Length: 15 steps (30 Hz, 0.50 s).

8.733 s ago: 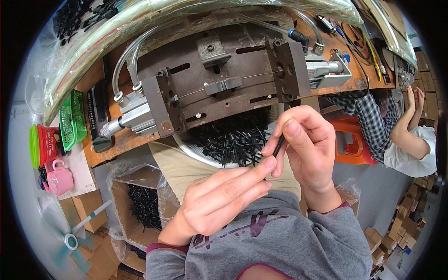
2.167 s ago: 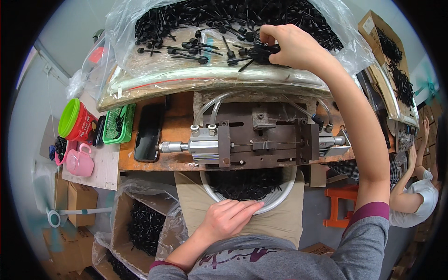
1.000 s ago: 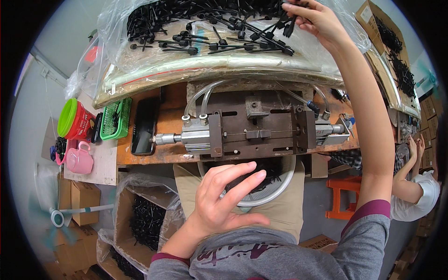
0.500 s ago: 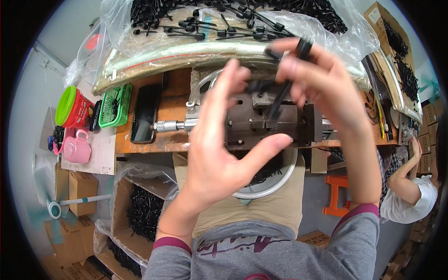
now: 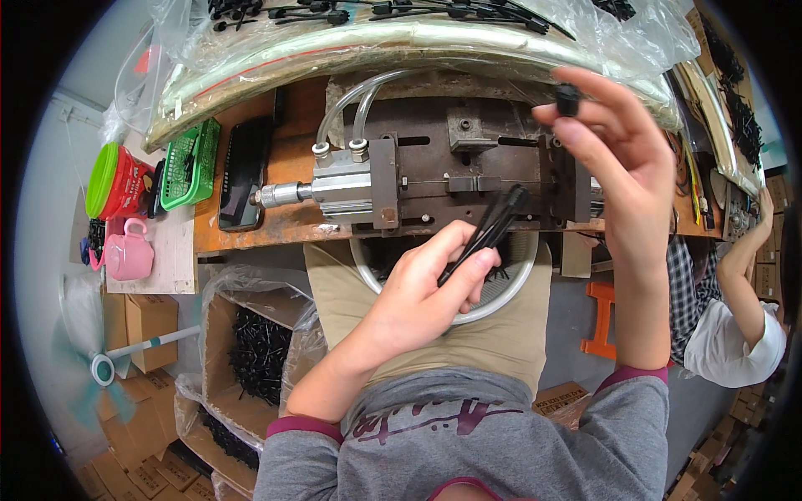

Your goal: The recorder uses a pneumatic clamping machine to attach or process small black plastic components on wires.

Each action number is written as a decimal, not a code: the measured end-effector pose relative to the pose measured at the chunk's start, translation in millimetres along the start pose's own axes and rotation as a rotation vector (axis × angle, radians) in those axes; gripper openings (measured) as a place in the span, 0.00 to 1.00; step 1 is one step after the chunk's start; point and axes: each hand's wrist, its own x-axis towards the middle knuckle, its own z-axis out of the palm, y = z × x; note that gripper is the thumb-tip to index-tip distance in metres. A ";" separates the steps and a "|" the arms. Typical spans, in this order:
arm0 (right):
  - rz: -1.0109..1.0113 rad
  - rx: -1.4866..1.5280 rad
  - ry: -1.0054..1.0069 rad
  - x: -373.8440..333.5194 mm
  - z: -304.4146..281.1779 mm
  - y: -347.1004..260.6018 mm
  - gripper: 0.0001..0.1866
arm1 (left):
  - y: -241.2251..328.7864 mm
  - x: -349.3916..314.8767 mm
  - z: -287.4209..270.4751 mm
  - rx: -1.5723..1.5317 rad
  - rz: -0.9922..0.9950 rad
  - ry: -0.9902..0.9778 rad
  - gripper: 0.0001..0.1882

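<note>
L hand (image 5: pixel 426 284): fingers closed round a small bundle of black stemmed parts (image 5: pixel 491 227), stems fanned a bit, heads fwd. R hand (image 5: pixel 631 154): up over the fixture's R end, thumb + fingertips seem to pinch one black part (image 5: pixel 567 100) near its head; stem mostly hidden, so can't tell its angle.

Main risk imo: bundle slip. Several thin stems in one grip, uneven squeeze, one slides out, prob into the basin (image 5: pixel 511 302) below. 2nd: bundle heads overlap front of metal fixture (image 5: pixel 430 159) in view, can't tell if touching; a push fwd could snag the center block (image 5: pixel 464 184) or bend a stem. 3rd: R pinch looks small, so a knock on the end plate (image 5: pixel 571 190) could twist or drop the part. Clear hose (image 5: pixel 332 104) well apart from both, low risk.
</note>
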 end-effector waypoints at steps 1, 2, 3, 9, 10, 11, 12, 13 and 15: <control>-0.030 -0.089 0.030 -5.1 -1.8 -1.7 0.22 | -3.2 -2.0 -1.3 -0.070 -0.006 0.009 0.09; -0.087 -0.152 0.043 -11.3 -2.4 0.6 0.22 | -8.2 -4.2 -2.6 -0.140 -0.012 0.019 0.10; -0.144 -0.214 0.059 -17.0 -2.6 3.2 0.23 | -12.4 -7.1 -4.1 -0.210 -0.018 0.031 0.10; -0.466 -0.558 -0.071 -56.4 2.8 18.9 0.22 | -17.7 -19.4 -8.0 -0.241 0.116 0.152 0.10; -0.423 -0.515 -0.082 -61.1 13.2 18.4 0.23 | -15.9 -21.2 -8.7 -0.223 0.129 0.191 0.10; -0.409 -0.514 -0.141 -63.4 15.8 16.6 0.26 | -14.4 -22.8 -9.8 -0.253 0.128 0.193 0.11; -0.392 -0.460 -0.178 -68.4 18.3 22.2 0.23 | -15.6 -23.5 -9.8 -0.295 0.167 0.190 0.11; -0.373 -0.464 -0.181 -73.8 21.0 29.7 0.22 | -17.8 -23.8 -10.0 -0.337 0.207 0.183 0.12; -0.319 -0.478 -0.201 -80.7 24.4 38.2 0.19 | -23.3 -24.4 -13.8 -0.360 0.262 0.161 0.13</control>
